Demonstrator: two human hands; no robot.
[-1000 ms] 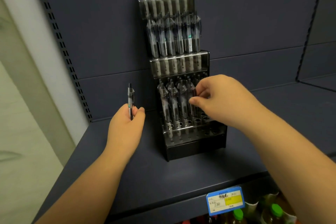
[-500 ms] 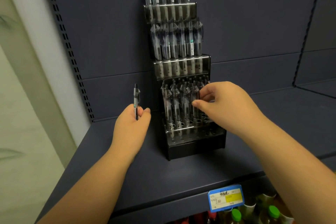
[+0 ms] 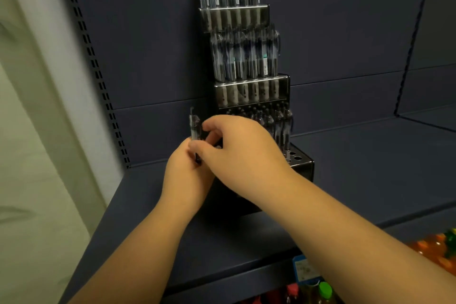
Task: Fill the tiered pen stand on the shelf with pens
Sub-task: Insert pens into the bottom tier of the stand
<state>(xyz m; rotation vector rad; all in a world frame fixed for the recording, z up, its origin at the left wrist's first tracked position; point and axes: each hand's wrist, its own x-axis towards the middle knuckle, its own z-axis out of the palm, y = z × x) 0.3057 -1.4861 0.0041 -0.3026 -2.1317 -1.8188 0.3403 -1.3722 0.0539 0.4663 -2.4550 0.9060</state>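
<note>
- Pen stand [image 3: 301, 164]: dark, three tiers stepping up toward the back panel, centre of the frame, standing on the shelf [image 3: 370, 175]. Top and middle tiers hold rows of upright pens [image 3: 246, 57]. The bottom tier holds a few pens at its right side, with open holes showing at the front right corner; its left part is hidden behind the hands.
- Loose pen [image 3: 195, 126]: clear barrel with a dark tip end, upright, left of the stand's bottom tier, centre of the frame.
- Left hand [image 3: 185, 180]: centre-lower frame, fingers curled round the lower part of the loose pen, holding it upright.
- Right hand [image 3: 241, 150]: crossed in front of the stand's bottom tier, touching the left hand; thumb and forefinger pinch the loose pen just above the left hand's grip.
- Shelf: dark blue-grey, with a matching back panel and a slotted upright [image 3: 98, 76] at the left.
- Price tag [image 3: 306, 270]: blue, on the shelf's front edge, lower right; print blurred.
- Bottles [image 3: 325, 291]: coloured caps, below the shelf, lower right corner.
</note>
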